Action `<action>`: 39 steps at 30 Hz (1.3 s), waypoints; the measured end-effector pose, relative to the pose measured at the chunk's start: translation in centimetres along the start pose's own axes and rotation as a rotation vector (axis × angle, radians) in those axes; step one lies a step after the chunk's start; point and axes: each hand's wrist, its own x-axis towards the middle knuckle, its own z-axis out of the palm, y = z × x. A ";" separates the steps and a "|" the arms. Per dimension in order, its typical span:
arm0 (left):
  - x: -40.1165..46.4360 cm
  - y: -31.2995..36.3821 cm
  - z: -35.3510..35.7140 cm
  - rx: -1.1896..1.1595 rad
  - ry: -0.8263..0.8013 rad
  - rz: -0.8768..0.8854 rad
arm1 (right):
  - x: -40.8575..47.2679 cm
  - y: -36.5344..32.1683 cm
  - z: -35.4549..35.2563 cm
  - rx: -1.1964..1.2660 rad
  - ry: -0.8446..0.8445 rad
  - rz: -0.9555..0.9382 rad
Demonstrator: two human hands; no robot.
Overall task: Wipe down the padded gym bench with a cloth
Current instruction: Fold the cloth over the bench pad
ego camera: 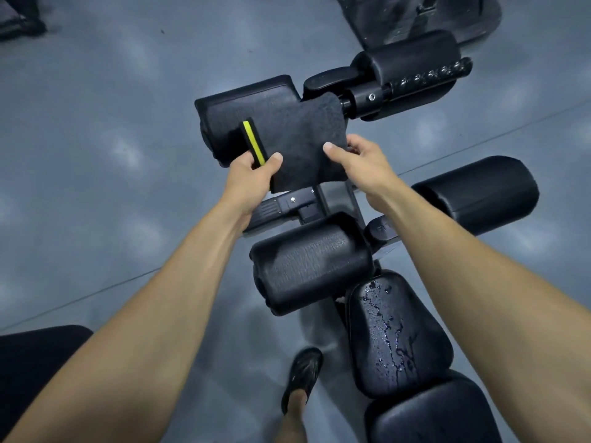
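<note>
A dark grey cloth (303, 139) with a yellow-striped edge hangs draped over the far left roller pad (243, 100) of the black gym bench. My left hand (252, 177) grips its lower left corner by the yellow stripe. My right hand (355, 158) pinches its right edge between thumb and fingers. Nearer to me lie a second left roller pad (310, 263), a right roller pad (476, 193) and the seat pad (396, 334), which carries wet streaks and droplets.
Grey floor surrounds the bench. The far right roller pad (415, 59) and a knurled bar (431, 76) lie beyond the cloth. More black equipment (415, 14) stands at the top. My sandalled foot (303, 372) rests left of the seat; a dark shape (35, 356) is at lower left.
</note>
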 end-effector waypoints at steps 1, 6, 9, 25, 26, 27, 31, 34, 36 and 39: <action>-0.4 0.1 -0.1 0.000 0.001 0.003 | -0.6 -0.2 -0.1 0.007 -0.019 -0.002; -3.2 1.9 -0.4 -0.117 -0.036 0.067 | -3.7 -1.9 -1.2 0.168 -0.117 0.093; -6.0 3.7 -0.1 -0.149 -0.103 0.128 | -6.5 -2.4 -2.3 0.392 -0.247 0.266; -33.4 -2.8 13.6 0.144 -0.536 -0.034 | -43.4 14.8 -16.3 0.736 -0.114 0.499; -35.8 -3.7 14.9 0.163 -0.585 -0.031 | -46.5 16.9 -17.0 0.752 -0.073 0.516; -38.3 -4.6 16.0 0.177 -0.644 -0.022 | -49.5 18.9 -17.6 0.774 -0.025 0.534; -47.0 -7.8 18.4 0.127 -0.910 -0.054 | -58.9 25.0 -18.6 1.007 0.138 0.545; -50.5 -10.9 18.8 0.104 -1.095 -0.134 | -62.9 26.9 -18.4 1.247 0.303 0.449; -51.5 -13.4 19.0 0.159 -1.144 -0.174 | -64.5 27.8 -17.9 1.370 0.434 0.417; -51.2 -17.1 19.4 0.224 -1.154 -0.255 | -65.6 29.6 -17.3 1.431 0.532 0.412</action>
